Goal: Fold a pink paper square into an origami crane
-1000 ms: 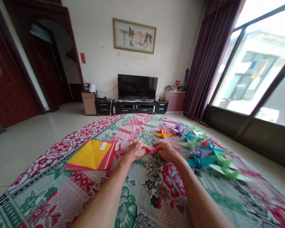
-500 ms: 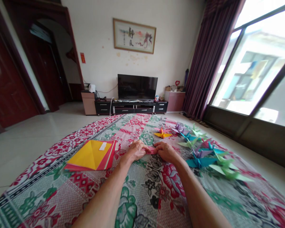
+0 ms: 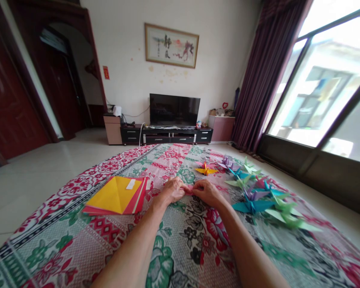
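A small pink piece of folded paper point(image 3: 190, 189) shows between my two hands, just above or on the patterned tablecloth point(image 3: 180, 228). My left hand point(image 3: 174, 190) pinches its left end, fingers closed. My right hand point(image 3: 207, 192) grips the right end with bent fingers, and most of the paper is hidden behind the fingers. Close beyond my right hand sits an orange-yellow paper crane point(image 3: 206, 169). To my left lies a stack of square paper point(image 3: 115, 196), yellow on top with red sheets beneath and a small white scrap on it.
Several folded cranes in blue point(image 3: 252, 204), green point(image 3: 288, 214) and purple point(image 3: 228, 162) crowd the right side of the table. Beyond the table stand a low black TV cabinet point(image 3: 168, 136) and a television point(image 3: 174, 110). A large window point(image 3: 321, 96) is at the right.
My right hand has moved slightly left, closer to my left hand, so less of the pink paper shows between them. The view has shifted a little.
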`<state>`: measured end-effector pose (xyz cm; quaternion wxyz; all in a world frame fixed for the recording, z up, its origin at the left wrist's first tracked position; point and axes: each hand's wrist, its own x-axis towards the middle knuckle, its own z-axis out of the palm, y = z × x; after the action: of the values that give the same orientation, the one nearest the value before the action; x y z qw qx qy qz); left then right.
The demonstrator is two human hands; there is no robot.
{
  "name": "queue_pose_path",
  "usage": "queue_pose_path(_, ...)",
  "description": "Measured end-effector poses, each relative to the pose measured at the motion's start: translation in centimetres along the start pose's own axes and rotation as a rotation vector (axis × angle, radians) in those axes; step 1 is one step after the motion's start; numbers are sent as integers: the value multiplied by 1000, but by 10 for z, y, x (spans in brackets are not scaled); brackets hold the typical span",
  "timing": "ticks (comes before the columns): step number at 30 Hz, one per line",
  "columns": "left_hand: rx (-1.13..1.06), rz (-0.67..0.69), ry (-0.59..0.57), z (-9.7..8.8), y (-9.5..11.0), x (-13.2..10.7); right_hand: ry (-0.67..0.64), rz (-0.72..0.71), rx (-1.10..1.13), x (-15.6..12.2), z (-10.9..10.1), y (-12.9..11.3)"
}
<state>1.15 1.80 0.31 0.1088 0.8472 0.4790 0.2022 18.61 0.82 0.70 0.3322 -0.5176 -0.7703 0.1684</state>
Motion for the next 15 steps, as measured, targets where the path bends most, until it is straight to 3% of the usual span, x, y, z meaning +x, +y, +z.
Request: queue_pose_path(15, -62, 14, 42, 3, -3, 1, -32, -63, -31, -1, 2, 4)
